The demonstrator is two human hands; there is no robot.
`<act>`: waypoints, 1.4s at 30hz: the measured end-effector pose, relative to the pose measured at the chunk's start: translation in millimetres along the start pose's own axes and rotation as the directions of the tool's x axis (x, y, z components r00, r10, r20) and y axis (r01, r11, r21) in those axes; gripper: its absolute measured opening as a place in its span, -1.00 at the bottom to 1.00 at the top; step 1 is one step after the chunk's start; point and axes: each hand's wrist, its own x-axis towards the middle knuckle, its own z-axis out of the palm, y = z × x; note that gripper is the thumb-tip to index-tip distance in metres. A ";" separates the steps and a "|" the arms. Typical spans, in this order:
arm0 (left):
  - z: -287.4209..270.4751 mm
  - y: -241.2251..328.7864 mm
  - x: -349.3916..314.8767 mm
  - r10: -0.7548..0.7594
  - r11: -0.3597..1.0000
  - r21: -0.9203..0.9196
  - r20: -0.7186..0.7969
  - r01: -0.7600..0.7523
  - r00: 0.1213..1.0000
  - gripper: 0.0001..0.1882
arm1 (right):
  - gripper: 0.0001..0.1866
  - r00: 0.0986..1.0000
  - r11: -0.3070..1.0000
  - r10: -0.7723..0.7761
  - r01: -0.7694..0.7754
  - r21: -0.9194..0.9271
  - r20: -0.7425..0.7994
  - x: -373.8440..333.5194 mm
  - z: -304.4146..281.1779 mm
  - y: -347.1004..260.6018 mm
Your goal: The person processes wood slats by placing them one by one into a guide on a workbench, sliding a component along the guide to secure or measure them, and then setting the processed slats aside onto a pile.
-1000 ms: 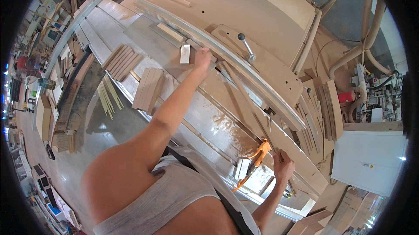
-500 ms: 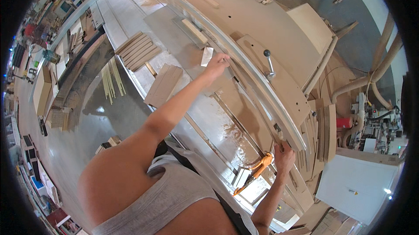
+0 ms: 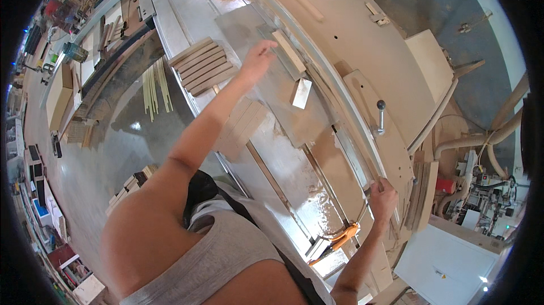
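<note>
My left hand (image 3: 258, 58) is stretched far out over the metal machine table (image 3: 283, 163), fingers apart and holding nothing. Its fingertips are right beside a short pale wood strip (image 3: 288, 50) lying against the long curved fence (image 3: 340, 129). Near the table's close end, my right hand (image 3: 384, 198) is closed on the end of that long thin fence rail. A small pale wood block (image 3: 301, 93) lies on the table between the two hands.
A stack of wooden slats (image 3: 201, 67) sits left of my left hand, and flat boards (image 3: 243, 126) lie under my forearm. A black-knobbed lever (image 3: 380, 117) stands on the curved wooden jig. An orange-handled tool (image 3: 343, 237) lies by my right wrist. Thin pale sticks (image 3: 154, 85) lie on the floor.
My left hand has left the long rail near the small block and reached further out to the short strip. The right hand has kept its hold on the rail end.
</note>
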 end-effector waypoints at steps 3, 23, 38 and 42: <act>-23.2 -2.4 28.7 -0.102 0.995 -0.017 -0.009 0.102 0.995 -0.63 | -0.64 0.999 0.998 -0.037 0.038 -0.054 0.031 25.6 3.4 -17.0; -70.9 -100.3 321.0 -0.086 0.634 0.684 -0.402 0.361 0.912 -0.48 | -0.77 0.999 0.998 -0.054 0.054 -0.041 0.003 104.6 16.9 -178.2; -131.7 -38.0 201.7 0.031 0.999 -0.026 -0.251 -0.039 0.967 -0.69 | -0.77 0.930 0.878 0.367 -0.351 0.326 0.013 -101.5 21.1 -85.7; -184.4 -52.4 125.3 0.297 0.797 0.553 -0.009 -0.243 0.955 -0.64 | -0.79 0.950 0.887 0.311 -0.280 0.367 -0.028 -119.5 30.5 -68.6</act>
